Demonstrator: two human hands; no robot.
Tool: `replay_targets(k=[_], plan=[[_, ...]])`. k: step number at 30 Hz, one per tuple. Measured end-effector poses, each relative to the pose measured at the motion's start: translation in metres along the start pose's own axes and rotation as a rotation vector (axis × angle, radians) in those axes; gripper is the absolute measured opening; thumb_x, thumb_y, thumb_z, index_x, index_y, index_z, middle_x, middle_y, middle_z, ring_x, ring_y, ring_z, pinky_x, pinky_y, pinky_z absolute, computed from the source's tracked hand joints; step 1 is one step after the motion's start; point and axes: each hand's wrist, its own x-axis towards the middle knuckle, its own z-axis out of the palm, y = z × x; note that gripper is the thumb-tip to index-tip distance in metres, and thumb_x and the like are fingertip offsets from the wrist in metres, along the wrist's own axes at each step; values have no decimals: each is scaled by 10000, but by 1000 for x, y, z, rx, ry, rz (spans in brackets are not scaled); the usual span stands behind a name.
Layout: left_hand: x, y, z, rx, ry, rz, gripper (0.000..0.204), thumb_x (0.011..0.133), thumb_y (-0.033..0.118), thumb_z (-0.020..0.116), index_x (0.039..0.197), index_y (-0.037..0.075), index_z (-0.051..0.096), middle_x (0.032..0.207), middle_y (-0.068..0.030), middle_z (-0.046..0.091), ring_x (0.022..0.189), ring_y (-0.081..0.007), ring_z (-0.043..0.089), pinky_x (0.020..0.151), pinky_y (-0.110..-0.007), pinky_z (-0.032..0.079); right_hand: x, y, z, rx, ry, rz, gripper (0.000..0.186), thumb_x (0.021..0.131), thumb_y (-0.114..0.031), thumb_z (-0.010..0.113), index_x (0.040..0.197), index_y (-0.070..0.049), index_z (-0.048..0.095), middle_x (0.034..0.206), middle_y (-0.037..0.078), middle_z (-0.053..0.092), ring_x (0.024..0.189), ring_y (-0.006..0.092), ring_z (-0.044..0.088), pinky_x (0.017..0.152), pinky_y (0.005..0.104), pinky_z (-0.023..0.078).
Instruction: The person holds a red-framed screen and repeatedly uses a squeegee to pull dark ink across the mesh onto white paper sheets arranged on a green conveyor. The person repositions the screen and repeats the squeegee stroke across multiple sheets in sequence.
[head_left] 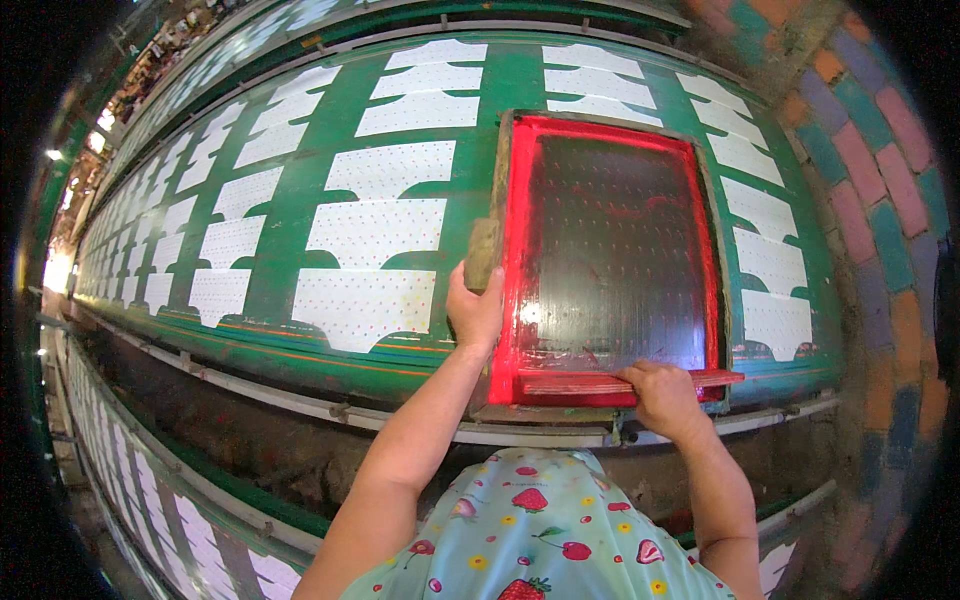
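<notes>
A screen-printing frame [497, 195] lies on the long green table [285, 180], its dark mesh [620, 230] bordered by bright red ink. My left hand [475, 312] is closed around a wooden block on the frame's left side [483, 252]. At the near end of the mesh, my right hand [665, 400] grips a red-stained squeegee [570, 383], which lies crosswise inside the frame. White fabric pieces [375, 225] with small printed dots lie in rows on both sides of the frame. Whatever lies under the mesh is mostly hidden.
A metal rail [375, 417] runs along the table's near edge. Other tables with white pieces [200, 540] stand at the lower left and the far side. To the right is a multicoloured brick surface [885, 200]. My strawberry-print apron [545, 530] is close to the rail.
</notes>
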Motion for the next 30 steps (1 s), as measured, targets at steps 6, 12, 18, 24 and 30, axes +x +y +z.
replay_targets(k=[6, 12, 18, 24, 30], plan=[[5, -12, 1, -30, -36, 17, 632, 1076, 344, 716, 1530, -70, 566, 1433, -292, 678, 1325, -391, 666, 1149, -453, 500, -29, -24, 29, -7, 154, 0, 531, 755, 16, 725, 1267, -107, 796, 1141, 144, 769, 1053, 386, 749, 919, 511, 600], [5, -17, 2, -76, -65, 15, 562, 1108, 318, 655, 1524, -49, 562, 1446, -287, 670, 1344, -404, 654, 1158, -467, 482, -27, -28, 54, -134, 309, -30, 495, 855, -91, 699, 1344, -130, 772, 1220, 94, 747, 1107, 299, 745, 954, 451, 581], [3, -5, 1, 11, -53, 20, 486, 1153, 303, 618, 1510, -25, 585, 1402, -217, 694, 1276, -296, 664, 1143, -425, 483, 36, 12, 48, -179, 444, -93, 410, 932, -158, 644, 1318, -121, 778, 1194, 114, 744, 1049, 303, 755, 908, 460, 577], [0, 5, 0, 7, -53, -33, 469, 1182, 289, 558, 1525, -31, 587, 1423, -194, 692, 1298, -264, 650, 1166, -411, 470, 148, 82, 18, -218, 484, -149, 391, 886, -113, 682, 1261, -139, 788, 1094, 114, 737, 992, 319, 762, 874, 453, 591], [3, 4, 2, -37, -1, -93, 440, 1213, 219, 467, 1536, -41, 616, 1451, -143, 692, 1308, -223, 642, 1170, -380, 470, 270, 147, -21, -237, 493, -155, 380, 849, -61, 735, 1212, -158, 792, 1063, 133, 737, 990, 349, 774, 846, 485, 625]])
